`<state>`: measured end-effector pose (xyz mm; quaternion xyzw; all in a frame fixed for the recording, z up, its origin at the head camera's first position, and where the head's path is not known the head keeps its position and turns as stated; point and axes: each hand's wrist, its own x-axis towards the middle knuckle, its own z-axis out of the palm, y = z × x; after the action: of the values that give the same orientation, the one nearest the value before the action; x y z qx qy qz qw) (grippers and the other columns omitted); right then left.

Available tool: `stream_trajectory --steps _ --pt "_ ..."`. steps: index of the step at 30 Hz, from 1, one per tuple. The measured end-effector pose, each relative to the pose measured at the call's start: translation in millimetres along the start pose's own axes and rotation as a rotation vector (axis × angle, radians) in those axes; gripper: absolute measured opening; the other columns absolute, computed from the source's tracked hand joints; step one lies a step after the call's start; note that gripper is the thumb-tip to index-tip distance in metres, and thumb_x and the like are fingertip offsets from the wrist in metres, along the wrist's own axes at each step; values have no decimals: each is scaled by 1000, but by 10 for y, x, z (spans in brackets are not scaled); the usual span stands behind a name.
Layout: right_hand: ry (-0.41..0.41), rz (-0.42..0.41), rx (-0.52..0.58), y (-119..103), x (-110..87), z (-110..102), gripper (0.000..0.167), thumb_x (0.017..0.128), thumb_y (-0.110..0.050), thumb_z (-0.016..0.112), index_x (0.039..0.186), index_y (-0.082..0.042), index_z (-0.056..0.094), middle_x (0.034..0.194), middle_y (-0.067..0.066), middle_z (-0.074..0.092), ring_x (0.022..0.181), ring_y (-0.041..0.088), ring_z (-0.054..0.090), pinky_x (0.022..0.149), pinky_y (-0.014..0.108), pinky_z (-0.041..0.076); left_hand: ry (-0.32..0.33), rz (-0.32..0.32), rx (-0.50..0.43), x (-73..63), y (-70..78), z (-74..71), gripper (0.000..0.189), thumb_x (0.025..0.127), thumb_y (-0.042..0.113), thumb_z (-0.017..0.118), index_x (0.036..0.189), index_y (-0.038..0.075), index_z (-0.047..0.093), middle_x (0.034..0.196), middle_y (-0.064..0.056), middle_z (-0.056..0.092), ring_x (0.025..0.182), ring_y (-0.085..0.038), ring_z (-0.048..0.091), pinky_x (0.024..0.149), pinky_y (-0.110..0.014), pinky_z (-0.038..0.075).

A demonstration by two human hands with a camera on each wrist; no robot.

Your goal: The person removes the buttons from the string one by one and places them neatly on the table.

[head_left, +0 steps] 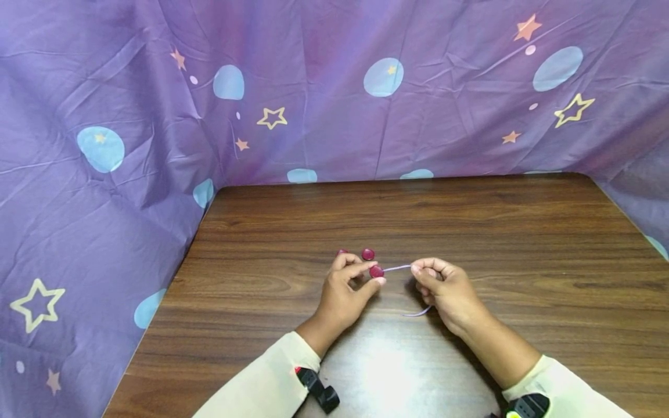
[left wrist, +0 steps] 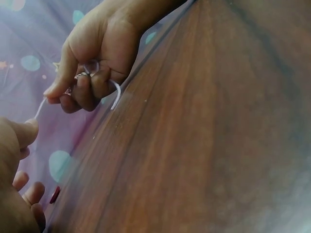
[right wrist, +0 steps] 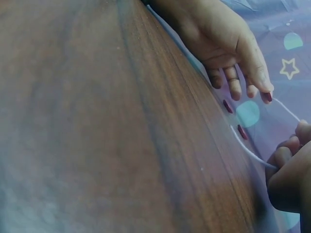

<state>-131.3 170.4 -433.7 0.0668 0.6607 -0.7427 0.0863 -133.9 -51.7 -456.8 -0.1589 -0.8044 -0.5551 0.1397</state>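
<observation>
My left hand [head_left: 342, 297] pinches a dark red, round, flat button [head_left: 377, 271] between thumb and fingertips. A pale purple string [head_left: 398, 268] runs from that button to my right hand [head_left: 448, 290], which grips it between thumb and forefinger and holds it fairly straight. More of the string is bunched in the right hand's curled fingers, and a loose end [left wrist: 116, 95] hangs below them. Another red button [head_left: 368, 254] lies on the table just beyond the left fingers. A further red button [right wrist: 228, 106] is beside it, mostly hidden behind the left hand in the head view.
Both hands work over a brown wood-grain table [head_left: 261, 232]. A purple cloth [head_left: 334, 133] with stars and blue spots hangs along its back and sides. A dark band with a small device [head_left: 317, 388] sits on the left wrist, and another device [head_left: 528, 404] on the right.
</observation>
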Motion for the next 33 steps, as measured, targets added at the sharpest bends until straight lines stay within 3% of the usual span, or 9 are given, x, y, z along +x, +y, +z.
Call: stream_trajectory --steps 4,10,18,26,33 --pt "12 1 11 -6 0 -9 25 108 -6 65 92 -22 75 73 -11 56 66 4 52 57 18 45 17 14 26 18 -22 -8 34 88 14 92 119 4 84 113 -13 66 97 -31 67 85 -34 60" --pt "16 -5 40 -3 2 -4 29 108 -4 64 89 -23 74 73 -12 55 65 4 50 55 18 41 93 29 86 74 -85 -43 32 86 14 92 117 8 85 116 -13 67 110 -27 66 98 -34 55" --pt "19 -6 60 1 0 -9 29 108 -4 63 89 -23 74 73 -12 56 65 4 50 55 17 41 168 34 140 132 -130 -89 30 86 20 92 115 11 86 127 -16 68 123 -34 65 105 -56 42" --pt "15 0 74 2 0 -12 30 109 -4 63 89 -24 74 74 -13 58 66 4 51 55 17 41 97 -64 60 159 -134 -129 34 90 15 89 122 7 83 149 -22 59 135 -37 61 118 -53 50" --pt "18 6 77 10 9 -9 31 108 -4 63 87 -25 74 73 -13 58 65 4 51 55 17 41 69 -99 56 179 -167 -124 34 91 17 88 124 9 82 160 -22 53 135 -42 61 118 -56 51"
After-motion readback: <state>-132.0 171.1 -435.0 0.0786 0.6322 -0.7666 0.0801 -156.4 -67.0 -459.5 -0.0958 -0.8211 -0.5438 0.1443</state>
